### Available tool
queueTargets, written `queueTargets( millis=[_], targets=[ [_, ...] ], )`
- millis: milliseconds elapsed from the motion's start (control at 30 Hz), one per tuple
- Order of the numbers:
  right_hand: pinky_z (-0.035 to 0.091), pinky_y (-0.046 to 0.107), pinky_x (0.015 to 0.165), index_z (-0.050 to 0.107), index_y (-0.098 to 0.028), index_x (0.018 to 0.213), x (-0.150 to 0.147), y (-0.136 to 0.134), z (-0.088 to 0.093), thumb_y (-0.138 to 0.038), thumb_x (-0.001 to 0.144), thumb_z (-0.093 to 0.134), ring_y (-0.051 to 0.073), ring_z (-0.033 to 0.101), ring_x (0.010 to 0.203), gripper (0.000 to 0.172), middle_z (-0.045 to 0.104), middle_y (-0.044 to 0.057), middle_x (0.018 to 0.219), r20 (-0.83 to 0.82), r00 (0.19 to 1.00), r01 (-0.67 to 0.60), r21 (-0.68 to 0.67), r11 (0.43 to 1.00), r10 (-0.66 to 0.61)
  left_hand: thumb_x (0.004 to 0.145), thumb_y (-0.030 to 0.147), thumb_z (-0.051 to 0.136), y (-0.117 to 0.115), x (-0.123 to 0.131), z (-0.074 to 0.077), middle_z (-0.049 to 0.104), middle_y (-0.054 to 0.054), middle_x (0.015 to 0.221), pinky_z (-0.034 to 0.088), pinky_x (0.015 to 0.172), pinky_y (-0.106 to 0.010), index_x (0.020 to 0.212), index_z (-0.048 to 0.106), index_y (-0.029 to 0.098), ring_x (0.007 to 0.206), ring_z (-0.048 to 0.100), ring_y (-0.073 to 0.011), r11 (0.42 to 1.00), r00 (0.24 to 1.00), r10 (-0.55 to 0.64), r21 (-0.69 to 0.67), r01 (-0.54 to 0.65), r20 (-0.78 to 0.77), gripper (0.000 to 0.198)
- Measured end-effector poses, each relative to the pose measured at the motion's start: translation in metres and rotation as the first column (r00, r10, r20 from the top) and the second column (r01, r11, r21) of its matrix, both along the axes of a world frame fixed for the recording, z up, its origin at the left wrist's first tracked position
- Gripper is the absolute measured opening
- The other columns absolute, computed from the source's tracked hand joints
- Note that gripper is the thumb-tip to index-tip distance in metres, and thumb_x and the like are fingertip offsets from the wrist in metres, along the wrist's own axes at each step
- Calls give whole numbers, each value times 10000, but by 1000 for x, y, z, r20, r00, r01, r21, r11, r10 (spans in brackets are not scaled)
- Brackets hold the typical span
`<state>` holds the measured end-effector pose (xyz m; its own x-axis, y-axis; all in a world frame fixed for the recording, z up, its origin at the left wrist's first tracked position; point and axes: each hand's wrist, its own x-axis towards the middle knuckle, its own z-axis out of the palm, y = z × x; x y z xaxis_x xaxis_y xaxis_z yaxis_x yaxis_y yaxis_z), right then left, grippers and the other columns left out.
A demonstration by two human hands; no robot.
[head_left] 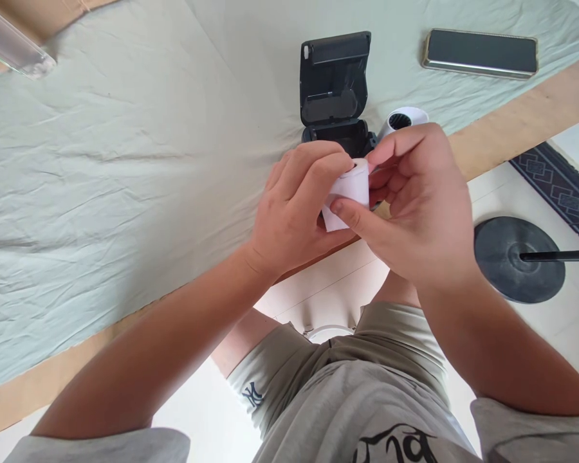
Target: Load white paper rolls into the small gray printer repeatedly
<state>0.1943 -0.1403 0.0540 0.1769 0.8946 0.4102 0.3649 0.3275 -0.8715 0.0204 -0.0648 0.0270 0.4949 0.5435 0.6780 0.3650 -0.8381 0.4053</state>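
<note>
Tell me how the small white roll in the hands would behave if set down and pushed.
The white roll looks round, so on its side it would likely roll. A loose-looking flap shows at its lower end, so it may unwind. It is small beside the left hand and right hand, so probably light.

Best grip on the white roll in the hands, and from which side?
Probably the rounded outer wall of the white roll, pinched just below its top end, coming from the side of the right hand. The curve shows bare there, while the left hand covers the roll's left side. I'd keep off the paper flap at the bottom; it looks loose.
</note>
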Motion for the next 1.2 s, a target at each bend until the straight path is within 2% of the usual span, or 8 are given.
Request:
queueTargets(
  millis=[167, 400, 600, 700, 767, 1000, 1100, 1200],
  targets=[
    [661, 337, 768, 648, -305, 1183, 4, 2, -3, -347, 909, 1014, 161, 709, 974, 459, 702, -1, 1117, -39, 999, 7, -8, 1000, -8, 1105, 549, 650, -2, 1, -3, 825, -77, 1461, 762, 1083, -587, 1446, 647, 421, 1366, 855, -355, 997, 998, 16, -75, -21, -66, 364],
    [648, 318, 722, 691, -315, 1178, -6, 1, -8, -235, 865, 981, 151, 731, 962, 434, 761, -10, 1138, 9, 1000, 26, 10, 1000, -26, 1063, 453, 675, -2, -2, -10, 819, -55, 1387, 736, 1003, -553, 1460, 595, 402, 1246, 856, -336, 997, 999, -17, 73, 14, 39, 408],
    [664, 289, 771, 694, -297, 1024, 19, -2, 19, -313, 938, 1008, 112, 772, 920, 326, 765, -43, 1042, -350, 937, 26, 69, 997, -1, 858, 1062, 645, 6, 0, -16, 762, -101, 1496, 673, 1131, -689, 1701, 334, 431, 1414, 744, -445, 989, 984, -113, 108, 98, 138, 1098],
    [696, 297, 720, 780, -343, 1099, 54, -3, 26, -497, 825, 1125, 171, 843, 1083, 468, 825, -29, 1254, -523, 851, -84, -236, 968, -54, 1032, 843, 593, 10, -5, -16, 714, -108, 1587, 633, 1204, -691, 1709, 313, 432, 1467, 689, -413, 993, 988, -115, 31, 113, 99, 839],
    [698, 303, 662, 813, -350, 1103, 69, -3, 20, -616, 696, 1178, 187, 844, 1012, 608, 828, -14, 1167, -588, 808, -187, -324, 927, -43, 1111, 724, 532, 11, -9, -17, 689, -121, 1555, 635, 1192, -694, 1669, 395, 426, 1441, 682, -396, 995, 993, -96, -1, 96, 73, 648],
    [728, 255, 754, 904, -423, 1149, 64, -4, -7, -470, 873, 1093, 119, 795, 864, 338, 806, -37, 1008, -454, 888, -140, -116, 983, 72, 1047, 424, 731, -3, -3, -21, 547, -178, 1739, 584, 1311, -660, 1621, 496, 391, 1678, 556, -417, 979, 995, 94, -178, -101, -42, 621],
    [745, 312, 798, 922, -413, 1206, 65, -3, -5, -513, 928, 1048, 149, 817, 908, 321, 845, -11, 1100, -421, 897, -187, -90, 978, 133, 1065, 406, 724, -6, -1, -19, 564, -212, 1739, 678, 1149, -596, 1642, 488, 333, 1668, 596, -426, 962, 986, 125, -230, -148, -112, 628],
    [717, 358, 886, 879, -387, 1255, 68, 5, 8, -422, 1030, 943, 164, 804, 952, 236, 843, 10, 1131, -194, 968, -159, 12, 987, 158, 1091, 417, 738, -2, -4, -17, 566, -210, 1797, 665, 1231, -554, 1721, 416, 314, 1720, 585, -402, 942, 985, 99, -305, -138, -141, 715]
  ],
)
